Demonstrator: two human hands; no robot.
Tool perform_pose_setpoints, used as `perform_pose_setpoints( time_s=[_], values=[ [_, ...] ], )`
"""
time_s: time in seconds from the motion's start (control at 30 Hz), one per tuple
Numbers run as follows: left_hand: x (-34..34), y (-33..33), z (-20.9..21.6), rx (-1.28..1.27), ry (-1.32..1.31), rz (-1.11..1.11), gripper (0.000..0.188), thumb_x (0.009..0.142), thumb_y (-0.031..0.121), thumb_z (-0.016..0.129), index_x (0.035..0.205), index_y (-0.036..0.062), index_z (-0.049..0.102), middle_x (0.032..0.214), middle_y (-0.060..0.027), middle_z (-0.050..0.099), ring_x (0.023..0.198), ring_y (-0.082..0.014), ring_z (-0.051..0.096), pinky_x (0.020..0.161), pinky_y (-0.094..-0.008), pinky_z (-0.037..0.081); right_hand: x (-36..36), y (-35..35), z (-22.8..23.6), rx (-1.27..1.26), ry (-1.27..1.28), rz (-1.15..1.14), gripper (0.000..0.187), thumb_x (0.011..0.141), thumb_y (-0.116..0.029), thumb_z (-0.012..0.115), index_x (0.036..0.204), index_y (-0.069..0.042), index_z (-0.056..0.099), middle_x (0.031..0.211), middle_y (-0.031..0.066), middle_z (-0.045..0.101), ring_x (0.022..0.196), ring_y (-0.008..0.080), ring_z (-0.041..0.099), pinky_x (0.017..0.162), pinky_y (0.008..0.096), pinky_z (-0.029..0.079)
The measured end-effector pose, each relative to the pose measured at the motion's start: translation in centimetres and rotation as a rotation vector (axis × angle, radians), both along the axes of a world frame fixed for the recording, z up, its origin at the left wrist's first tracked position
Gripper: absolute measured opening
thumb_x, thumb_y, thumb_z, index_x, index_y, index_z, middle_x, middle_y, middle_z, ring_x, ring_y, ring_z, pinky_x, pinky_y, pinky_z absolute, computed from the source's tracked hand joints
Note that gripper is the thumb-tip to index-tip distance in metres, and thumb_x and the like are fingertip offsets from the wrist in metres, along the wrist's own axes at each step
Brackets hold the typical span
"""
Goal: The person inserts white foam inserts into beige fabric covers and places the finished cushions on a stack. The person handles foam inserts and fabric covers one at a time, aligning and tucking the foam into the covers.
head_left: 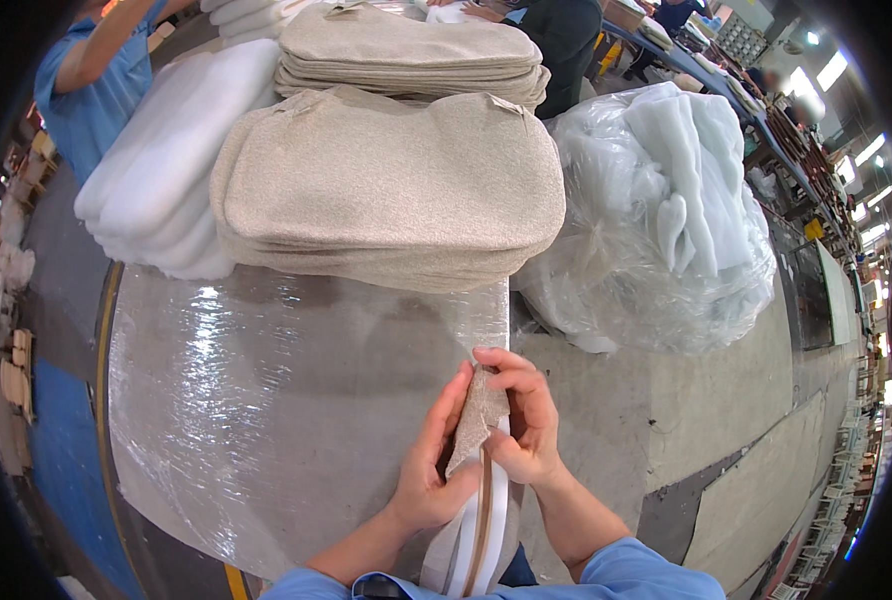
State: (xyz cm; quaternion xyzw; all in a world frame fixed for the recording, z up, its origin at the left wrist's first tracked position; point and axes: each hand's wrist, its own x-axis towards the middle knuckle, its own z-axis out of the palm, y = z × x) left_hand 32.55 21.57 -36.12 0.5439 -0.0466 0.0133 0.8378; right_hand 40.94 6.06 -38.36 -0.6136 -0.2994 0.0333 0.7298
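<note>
Between my two hands, near the table's right edge, is a piece of beige woven fabric (479, 408), folded and upright. My left hand (434, 455) closes on its left side, with the thumb low along it. On the other side my right hand (528, 420) grips the same fabric, thumb pressed against it and fingers curled over its far end. From under my hands a pale strip with a brown line along its middle (484, 530) runs back toward my body. It resembles a zipper band, but I cannot tell for certain.
A glossy film-covered table (296, 400) lies before me. Stacked beige cushion covers (391, 180) stand at its far side, with white padding (181, 150) to their left. A clear plastic bag of white padding (666, 210) sits right. People work beyond; one blue-shirted person (101, 70) is far left.
</note>
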Motion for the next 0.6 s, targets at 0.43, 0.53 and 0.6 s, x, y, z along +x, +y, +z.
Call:
perform_pose_setpoints(
  time_s=[0.43,0.53,0.6],
  values=[
    [0.4,-2.4,-0.4,0.580,-0.166,0.537,0.019,0.098,-0.004,0.059,0.112,-0.0057,0.073,0.131,-0.0215,0.068,0.132,-0.0426,0.065,0.115,-0.0493,0.052,-2.0,1.4,-0.6,-0.055,-0.233,-0.371,0.010,0.095,-0.010,0.079,0.096,-0.002,0.074,0.108,0.0114,0.075,0.108,0.0300,0.066,0.115,0.0574,0.053],
    [-0.1,-2.7,-0.4,0.546,-0.162,0.550,0.019,0.094,-0.009,0.061,0.108,-0.0055,0.073,0.124,-0.0197,0.070,0.130,-0.0429,0.066,0.114,-0.0502,0.054,-2.6,1.3,-0.9,-0.021,-0.227,-0.373,0.010,0.096,-0.011,0.079,0.095,-0.002,0.074,0.108,0.0118,0.075,0.105,0.0282,0.065,0.115,0.0570,0.053],
    [-0.6,-2.7,-0.3,0.528,-0.154,0.545,0.020,0.094,-0.011,0.060,0.108,-0.0056,0.073,0.123,-0.0192,0.070,0.129,-0.0422,0.067,0.114,-0.0497,0.054,-3.2,1.1,-0.7,-0.032,-0.211,-0.352,0.010,0.095,-0.009,0.079,0.095,-0.002,0.073,0.108,0.0120,0.075,0.104,0.0276,0.066,0.115,0.0569,0.053]
  ],
)
